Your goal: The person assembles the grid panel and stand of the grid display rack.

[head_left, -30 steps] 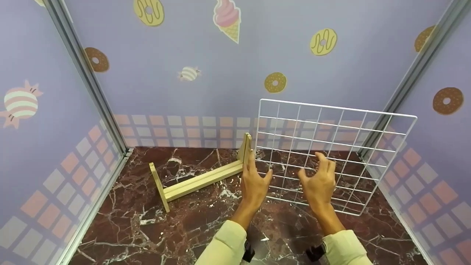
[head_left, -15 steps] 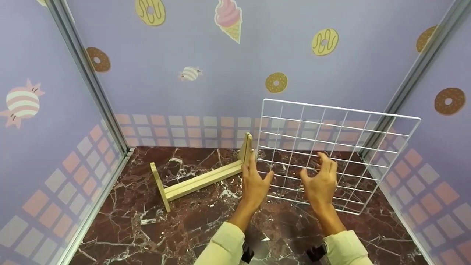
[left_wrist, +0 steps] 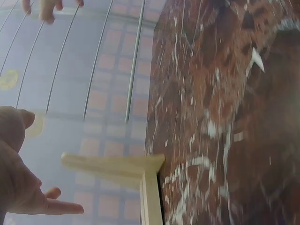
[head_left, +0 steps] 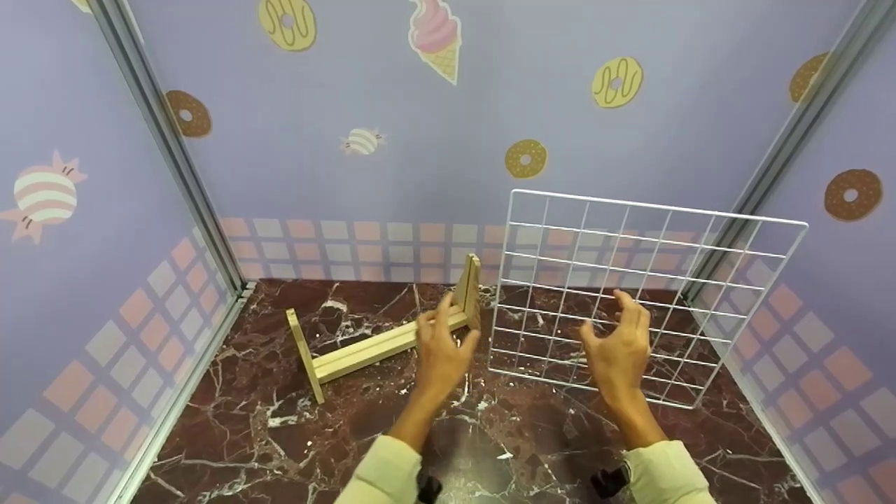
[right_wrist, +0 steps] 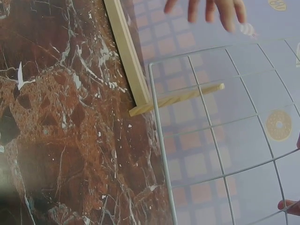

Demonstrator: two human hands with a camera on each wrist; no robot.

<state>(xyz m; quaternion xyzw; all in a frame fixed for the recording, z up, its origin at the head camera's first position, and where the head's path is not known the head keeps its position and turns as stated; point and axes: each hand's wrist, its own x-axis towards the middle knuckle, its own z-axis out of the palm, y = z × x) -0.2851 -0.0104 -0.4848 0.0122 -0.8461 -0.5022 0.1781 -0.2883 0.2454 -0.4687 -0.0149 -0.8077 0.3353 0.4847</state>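
Observation:
A white wire grid panel (head_left: pixel 616 269) stands upright and slightly tilted, its lower edge near the marble-patterned surface. My right hand (head_left: pixel 619 346) holds the panel by its middle wires; in the right wrist view only fingertips (right_wrist: pixel 291 206) show at the edge, so the exact grip is partly hidden. My left hand (head_left: pixel 446 350) is off the panel, fingers apart and holding nothing. It hovers in front of the right end of a wooden stand (head_left: pixel 371 350), which has a grooved bar between two upright end pieces. Whether the left hand touches the stand is unclear.
Purple walls (head_left: pixel 434 182) with sweets and tile patterns enclose the back and both sides. Metal corner posts (head_left: pixel 168 147) run up from the surface. The dark red marbled surface (head_left: pixel 231 448) lies around the stand. Small white flecks (head_left: pixel 504 456) are scattered on it.
My left hand has left the panel's left edge and moved left to the stand's right end. The panel and my right hand have shifted slightly right. The stand has stayed put.

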